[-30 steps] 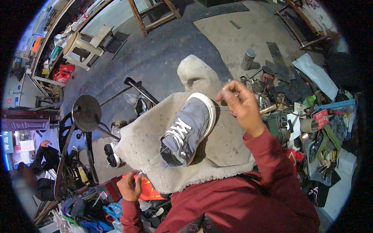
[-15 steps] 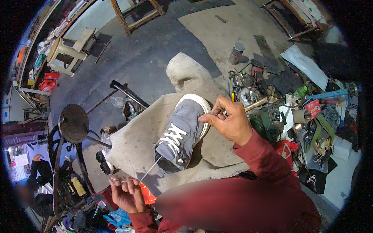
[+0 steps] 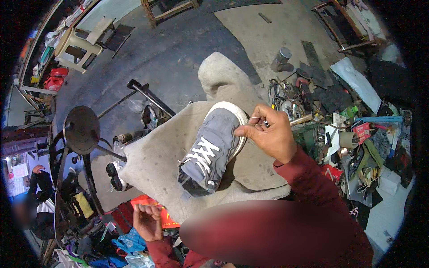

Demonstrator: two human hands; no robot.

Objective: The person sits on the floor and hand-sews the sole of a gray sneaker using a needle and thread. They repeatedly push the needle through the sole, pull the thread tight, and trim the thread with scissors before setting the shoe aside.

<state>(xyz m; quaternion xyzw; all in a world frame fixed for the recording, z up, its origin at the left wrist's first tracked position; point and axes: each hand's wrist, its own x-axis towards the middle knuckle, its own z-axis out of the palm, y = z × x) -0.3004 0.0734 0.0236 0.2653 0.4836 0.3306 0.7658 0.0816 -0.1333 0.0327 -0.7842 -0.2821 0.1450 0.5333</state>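
Note:
A grey shoe [image 3: 216,143] with white laces and a white sole edge lies on a stained beige cloth [image 3: 156,152] over my lap, its toe pointing away. My right hand [image 3: 270,131] is at the sole edge near the toe, thumb and forefinger pinched on a thin pale thread [image 3: 256,118]. A small dark and shiny piece shows between its fingers, too small to name. My left hand [image 3: 149,222] is off to the lower left, apart from the shoe, with its fingers curled. What it holds, if anything, cannot be made out.
A metal stand with a round plate [image 3: 82,129] rises at the left. Tools and scraps [image 3: 290,100] crowd the floor at the right, near a metal can [image 3: 281,58]. A plastic stool [image 3: 76,49] stands far left. Another person [image 3: 42,196] sits at the left edge.
The taut thread that ran from the shoe's opening to my left hand no longer shows. My right hand remains pinched at the sole edge. The whole view has shifted slightly.

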